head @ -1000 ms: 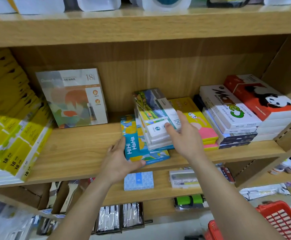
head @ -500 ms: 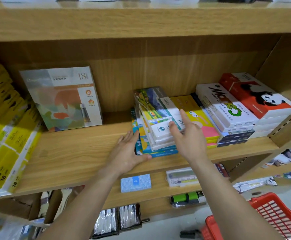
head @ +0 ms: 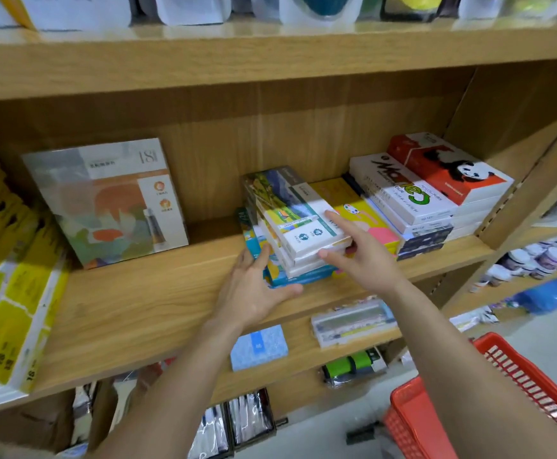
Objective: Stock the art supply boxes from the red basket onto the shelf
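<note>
The left hand (head: 257, 289) is spread open, fingers straight against the left side of a stack of art supply boxes (head: 298, 226), with the thumb stretched along the front of the blue box (head: 307, 278) at the bottom. The right hand (head: 361, 256) is open too, its forefinger laid flat on the lid of the top box and its thumb touching that box's near end. Neither hand curls round anything.

The stack sits on the wooden shelf (head: 138, 313), close to the front edge, its boxes slightly askew on one another. Just beside it on the right lie yellow and pink boxes (head: 366, 213), then a pile topped by a white box (head: 403, 190), then one topped by a red panda box (head: 449, 167). Well apart to the left, a large pale box (head: 105, 203) stands tilted against the back panel, and yellow boxes (head: 5, 309) are stacked at the far left.

The red basket (head: 522, 376) is down at the lower right, under the right forearm
</note>
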A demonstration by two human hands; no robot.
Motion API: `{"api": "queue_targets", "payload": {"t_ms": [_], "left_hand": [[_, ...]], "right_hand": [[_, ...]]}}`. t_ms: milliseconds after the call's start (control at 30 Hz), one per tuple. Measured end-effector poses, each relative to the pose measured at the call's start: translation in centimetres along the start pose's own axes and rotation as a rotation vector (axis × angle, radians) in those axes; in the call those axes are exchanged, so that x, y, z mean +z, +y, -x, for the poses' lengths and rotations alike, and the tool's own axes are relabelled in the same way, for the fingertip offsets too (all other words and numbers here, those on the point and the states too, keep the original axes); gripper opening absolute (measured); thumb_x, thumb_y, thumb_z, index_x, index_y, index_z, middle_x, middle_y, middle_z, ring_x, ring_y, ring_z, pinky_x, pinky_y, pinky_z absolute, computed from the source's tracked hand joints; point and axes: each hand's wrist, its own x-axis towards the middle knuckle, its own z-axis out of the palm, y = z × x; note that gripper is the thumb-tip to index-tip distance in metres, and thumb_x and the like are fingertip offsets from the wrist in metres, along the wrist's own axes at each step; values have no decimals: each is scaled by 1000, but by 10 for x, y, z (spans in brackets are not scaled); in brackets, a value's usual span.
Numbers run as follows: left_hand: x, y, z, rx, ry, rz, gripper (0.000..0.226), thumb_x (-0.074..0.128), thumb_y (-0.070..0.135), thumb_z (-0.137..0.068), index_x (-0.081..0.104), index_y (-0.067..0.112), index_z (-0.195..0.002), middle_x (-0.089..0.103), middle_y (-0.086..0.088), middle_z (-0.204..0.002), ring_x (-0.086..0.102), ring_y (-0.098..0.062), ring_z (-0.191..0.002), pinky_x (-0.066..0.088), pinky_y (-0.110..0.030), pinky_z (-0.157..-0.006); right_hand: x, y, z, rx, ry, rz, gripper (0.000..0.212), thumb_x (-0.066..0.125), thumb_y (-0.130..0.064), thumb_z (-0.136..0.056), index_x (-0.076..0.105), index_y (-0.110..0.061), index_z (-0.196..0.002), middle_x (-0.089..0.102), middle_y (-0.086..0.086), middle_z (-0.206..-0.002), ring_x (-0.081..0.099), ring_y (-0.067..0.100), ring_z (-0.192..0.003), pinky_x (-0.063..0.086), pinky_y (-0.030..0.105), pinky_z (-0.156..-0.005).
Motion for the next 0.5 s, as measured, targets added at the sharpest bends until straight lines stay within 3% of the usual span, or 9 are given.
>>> {"api": "queue_targets", "payload": {"t_ms": [100,200,267,367,500], "left_hand": [[10,5,0,-12,100,71,103,51,85,-72,27,30,-156,28,-14,-161,25,-31,-148,28,-41,-115],[13,6,-2,-27,103,78,89,44,80,-81,30,32,-155,30,-19,-160,27,-34,-146,29,-44,-115],[14,7,-2,-40,96,54,85,42,78,-84,28,33,-155,28,-21,-160,26,-34,-148,27,-44,-116],[12,10,-1,-43,75,30,83,42,75,-88,24,33,-157,26,-20,-162,22,-33,-149,25,-45,-117],[6,23,3,-87,43,-8,76,44,70,-91,24,36,-156,29,-14,-161,30,-32,-146,33,-46,-114]], "right_hand": [[10,1,0,-39,107,34,69,73,-49,-84,45,-40,-147,54,-41,-120,62,-5,-102,55,34,-90],[21,2,-1,-43,157,40,74,65,-61,-80,42,-40,-147,62,-12,-136,61,19,-117,52,44,-96],[25,5,-3,-21,173,59,78,60,-70,-75,39,-45,-147,64,1,-133,59,24,-118,50,47,-97],[24,8,-6,7,168,71,79,56,-76,-72,35,-53,-144,65,5,-125,56,25,-116,49,48,-98],[19,6,-7,-14,132,117,74,58,-72,-79,33,-49,-145,62,7,-131,53,30,-121,46,50,-100]]}}
